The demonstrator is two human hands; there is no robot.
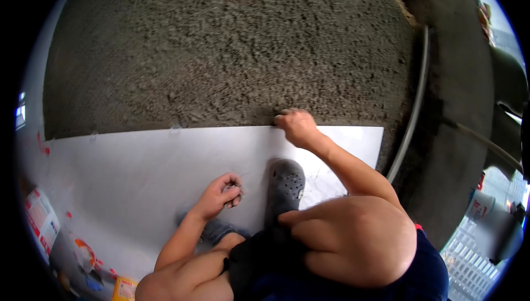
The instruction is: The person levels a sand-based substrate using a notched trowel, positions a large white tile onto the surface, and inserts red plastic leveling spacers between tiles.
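A large white tile (138, 179) lies flat, and its far edge meets a bed of rough grey mortar (232, 47). At that edge, right of centre, my right hand (298, 127) is closed, its fingertips down against the tile's rim; whatever they pinch is hidden. My left hand (223, 195) hovers over the tile with curled fingers around small, clear plastic clips, only partly visible. Two similar pieces stand along the tile's edge to the left: one clear clip (175, 129) and another clear clip (94, 135).
My grey clog (287, 182) rests on the tile between my hands. A pale pipe (411, 108) runs along the right side, beside a dark ledge (458, 91). At far right are a white plastic crate (469, 257) and a white bucket (481, 204). Bags (41, 221) and a yellow package (125, 289) lie lower left.
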